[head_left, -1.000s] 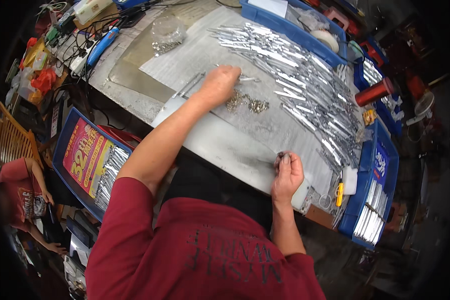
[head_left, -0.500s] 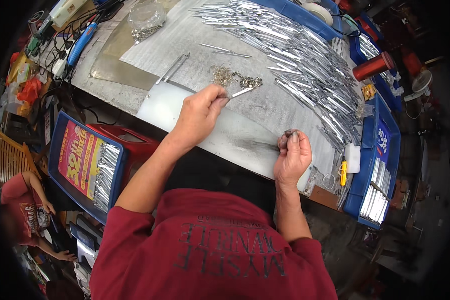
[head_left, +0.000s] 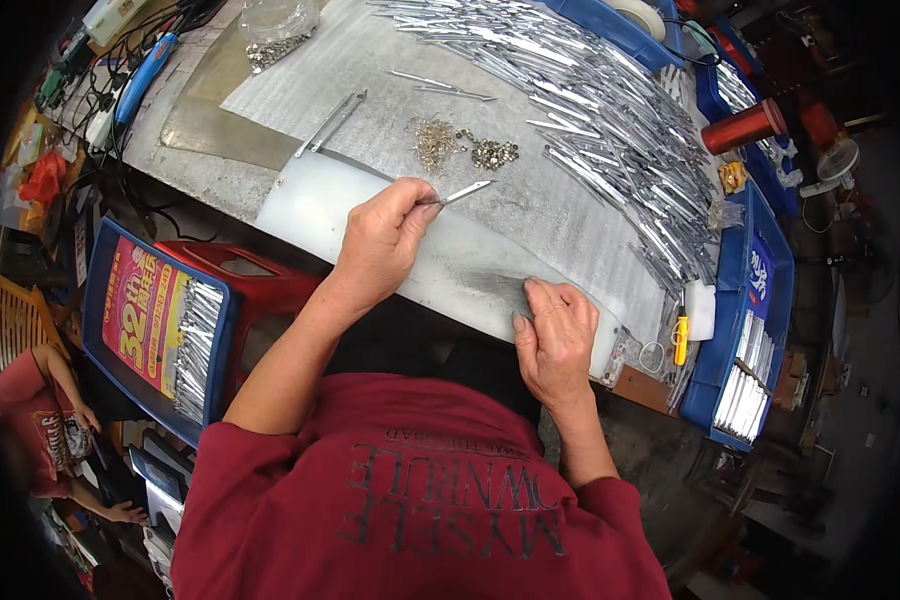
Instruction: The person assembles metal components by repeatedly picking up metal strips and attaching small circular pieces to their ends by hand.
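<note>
My left hand point(head_left: 385, 240) pinches one end of a thin silver metal strip point(head_left: 467, 192), which it holds just above a white cutting board point(head_left: 320, 205) at the bench's front edge. My right hand point(head_left: 555, 335) rests knuckles up on a dark smudge on the board, fingers curled together; whatever lies under the fingertips is hidden. Just beyond the strip sit two small heaps of fasteners, one brass-coloured point(head_left: 433, 140) and one darker point(head_left: 494, 153). A large pile of similar silver strips point(head_left: 590, 90) covers the far right of the grey mat.
A blue crate point(head_left: 120, 300) with stacked strips stands at lower left beside a red box point(head_left: 250, 275). Blue trays point(head_left: 745, 390), a red spool point(head_left: 745, 125) and a yellow cutter point(head_left: 680, 340) line the right. Another person point(head_left: 40, 410) crouches at far left.
My left hand has drawn back from the fasteners toward me, carrying a strip. My right hand has lowered from a raised pinch to rest on the white board.
</note>
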`<action>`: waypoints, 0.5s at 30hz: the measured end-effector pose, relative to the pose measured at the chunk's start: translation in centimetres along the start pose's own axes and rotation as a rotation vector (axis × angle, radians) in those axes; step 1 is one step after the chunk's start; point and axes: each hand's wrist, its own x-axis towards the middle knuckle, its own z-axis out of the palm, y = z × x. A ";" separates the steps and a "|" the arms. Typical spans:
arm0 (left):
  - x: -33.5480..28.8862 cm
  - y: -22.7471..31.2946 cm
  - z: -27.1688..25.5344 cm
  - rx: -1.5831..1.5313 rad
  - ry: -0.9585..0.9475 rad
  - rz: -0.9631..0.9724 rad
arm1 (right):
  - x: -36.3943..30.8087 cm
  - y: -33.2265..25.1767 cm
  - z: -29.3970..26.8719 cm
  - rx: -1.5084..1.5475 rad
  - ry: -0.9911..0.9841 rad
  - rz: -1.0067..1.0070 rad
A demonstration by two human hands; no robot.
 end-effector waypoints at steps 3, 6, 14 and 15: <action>0.0 0.0 0.0 0.008 0.001 0.005 | 0.0 0.0 0.0 -0.012 -0.008 -0.001; 0.0 0.1 -0.1 0.001 0.002 -0.004 | 0.0 -0.1 -0.1 -0.016 -0.016 -0.020; -0.2 0.0 0.0 0.003 0.007 0.010 | 0.1 -0.4 -0.3 -0.012 -0.051 -0.008; -0.2 0.0 0.0 -0.004 0.009 0.007 | 0.1 -0.5 -0.3 -0.012 -0.051 -0.009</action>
